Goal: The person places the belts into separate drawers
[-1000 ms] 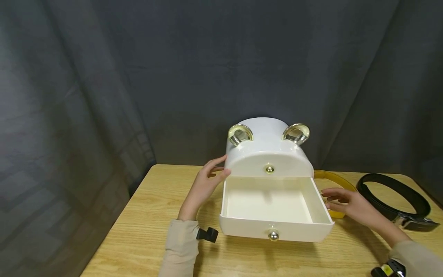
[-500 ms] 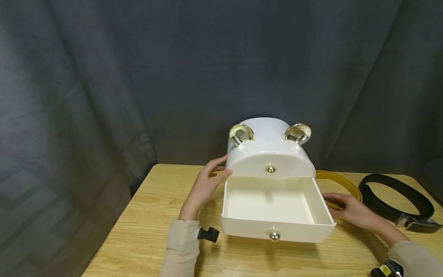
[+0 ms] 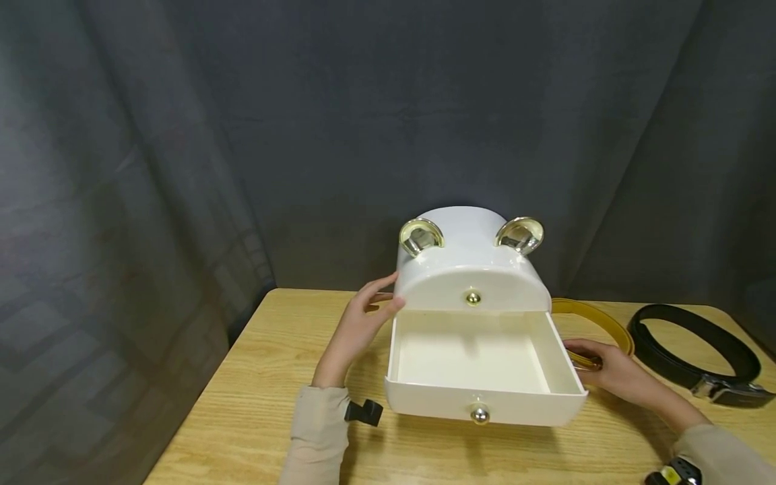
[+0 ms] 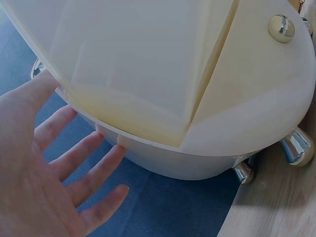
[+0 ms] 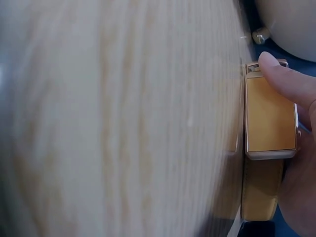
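Note:
A white rounded storage box [image 3: 467, 252] with gold ears stands with its lower drawer [image 3: 430, 402] pulled out and nothing lying in it. My left hand [image 3: 354, 327] touches the box's left side with fingers extended; in the left wrist view its fingertips [image 4: 111, 145] meet the white side. To the right of the drawer, my right hand [image 3: 618, 370] grips a coiled yellow belt [image 3: 608, 322] by its buckle end. The right wrist view shows the thumb over the gold-framed buckle [image 5: 270, 116]. The drawer wall partly hides the right fingertips in the head view.
A coiled black belt [image 3: 657, 353] with a silver buckle lies at the far right of the wooden table [image 3: 267, 404]. A dark grey curtain [image 3: 339, 135] hangs behind the table. A gold knob [image 3: 479, 413] sticks out from the drawer front.
My right hand has closed around the yellow belt's buckle end, its fingers having been apart beside it. My left hand and the box stay where they were.

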{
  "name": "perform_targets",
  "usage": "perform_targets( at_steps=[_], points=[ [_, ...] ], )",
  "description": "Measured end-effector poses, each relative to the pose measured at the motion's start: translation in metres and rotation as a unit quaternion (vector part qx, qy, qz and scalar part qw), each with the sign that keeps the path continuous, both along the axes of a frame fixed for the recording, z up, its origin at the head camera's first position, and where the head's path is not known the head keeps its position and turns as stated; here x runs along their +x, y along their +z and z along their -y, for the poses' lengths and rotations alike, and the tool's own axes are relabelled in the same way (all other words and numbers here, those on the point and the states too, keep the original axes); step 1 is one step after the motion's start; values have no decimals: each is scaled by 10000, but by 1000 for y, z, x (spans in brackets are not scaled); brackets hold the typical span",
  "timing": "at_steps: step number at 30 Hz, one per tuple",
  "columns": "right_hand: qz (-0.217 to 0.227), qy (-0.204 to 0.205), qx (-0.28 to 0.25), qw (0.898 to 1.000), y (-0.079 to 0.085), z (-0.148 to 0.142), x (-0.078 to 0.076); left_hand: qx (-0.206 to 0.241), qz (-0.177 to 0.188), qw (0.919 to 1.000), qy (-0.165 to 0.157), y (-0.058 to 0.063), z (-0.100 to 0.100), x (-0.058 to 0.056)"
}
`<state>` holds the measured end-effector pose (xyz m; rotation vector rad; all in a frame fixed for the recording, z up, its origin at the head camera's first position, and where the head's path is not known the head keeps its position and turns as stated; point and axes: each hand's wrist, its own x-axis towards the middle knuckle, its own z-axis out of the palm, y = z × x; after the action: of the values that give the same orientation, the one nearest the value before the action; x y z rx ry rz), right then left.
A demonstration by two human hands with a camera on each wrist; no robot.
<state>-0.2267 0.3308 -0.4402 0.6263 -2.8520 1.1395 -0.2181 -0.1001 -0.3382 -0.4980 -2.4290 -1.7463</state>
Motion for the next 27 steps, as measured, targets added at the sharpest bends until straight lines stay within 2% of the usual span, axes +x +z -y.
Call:
perform_targets(
  at_steps=[5,14,20,27],
  points=[
    [84,-140,178,9997,0,4,0,-50,-4,10000,22,-1,1,-1],
    [-154,-173,171,9996,0,3,0,-50,-2,10000,27,-1,0,0],
    [-197,-350,392,9984,-1,3,-2,-67,-4,10000,12,-1,-1,-1],
    [-278,-295,341,9986,2,1,-2,-55,-13,10000,-24,-1,-2,-3]
  ],
)
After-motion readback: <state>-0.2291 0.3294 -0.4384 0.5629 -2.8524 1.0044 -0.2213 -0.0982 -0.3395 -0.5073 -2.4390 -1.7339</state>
